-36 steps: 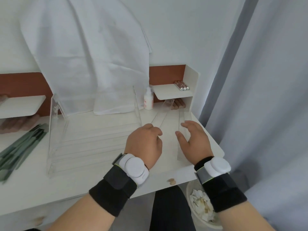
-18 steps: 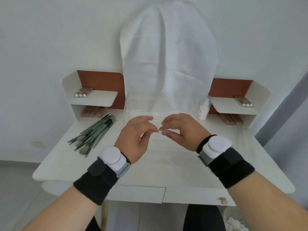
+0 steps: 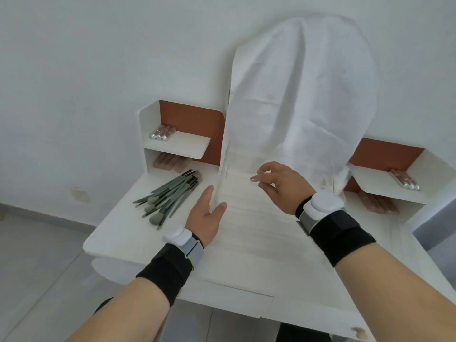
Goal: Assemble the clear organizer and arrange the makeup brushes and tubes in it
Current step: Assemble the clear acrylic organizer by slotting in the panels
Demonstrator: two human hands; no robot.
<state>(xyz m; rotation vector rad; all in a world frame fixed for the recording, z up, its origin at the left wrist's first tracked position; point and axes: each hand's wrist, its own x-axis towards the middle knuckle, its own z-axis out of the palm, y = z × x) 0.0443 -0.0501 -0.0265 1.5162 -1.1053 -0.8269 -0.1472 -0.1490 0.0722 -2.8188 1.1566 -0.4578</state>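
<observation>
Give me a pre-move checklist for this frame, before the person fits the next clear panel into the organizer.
1. Left hand steadies the organizer's side wall: ok, open palm against the upright clear panel.
2. Right hand has a piece pinched: ok, a thin clear strip shows at the fingertips.
3. Strip lined up with a slot: cannot tell, the plastic is too transparent.
4. Green brushes clear of the work: ok, piled to the left on the table.
5. Tubes reachable: ok, on the left shelf.
</observation>
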